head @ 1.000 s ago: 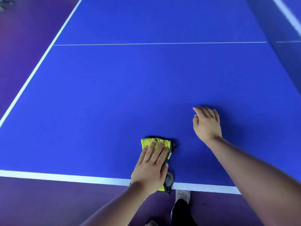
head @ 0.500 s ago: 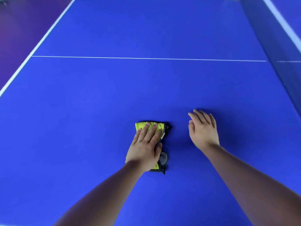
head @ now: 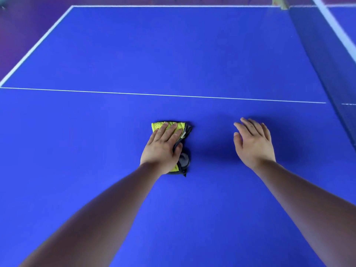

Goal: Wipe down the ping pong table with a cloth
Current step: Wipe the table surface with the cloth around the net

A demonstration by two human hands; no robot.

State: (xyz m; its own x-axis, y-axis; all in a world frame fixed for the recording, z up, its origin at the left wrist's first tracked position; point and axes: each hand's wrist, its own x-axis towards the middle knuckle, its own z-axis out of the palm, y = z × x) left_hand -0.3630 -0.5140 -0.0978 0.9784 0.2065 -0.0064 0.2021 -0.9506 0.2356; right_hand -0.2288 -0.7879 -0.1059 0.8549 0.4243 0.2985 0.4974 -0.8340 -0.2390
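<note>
The left hand point(head: 162, 149) is pressing with flat fingers one folded yellow-and-grey cloth point(head: 181, 143) on the blue ping pong table point(head: 173, 54), while the right hand point(head: 253, 143) is resting open beside, holding nothing.

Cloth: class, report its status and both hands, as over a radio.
Left hand flat, pressing cloth on table. Right hand open, holding nothing. Net off right, apart.

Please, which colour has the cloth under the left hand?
The cloth is bright yellow-green with a dark grey edge; the head view shows it.
</note>
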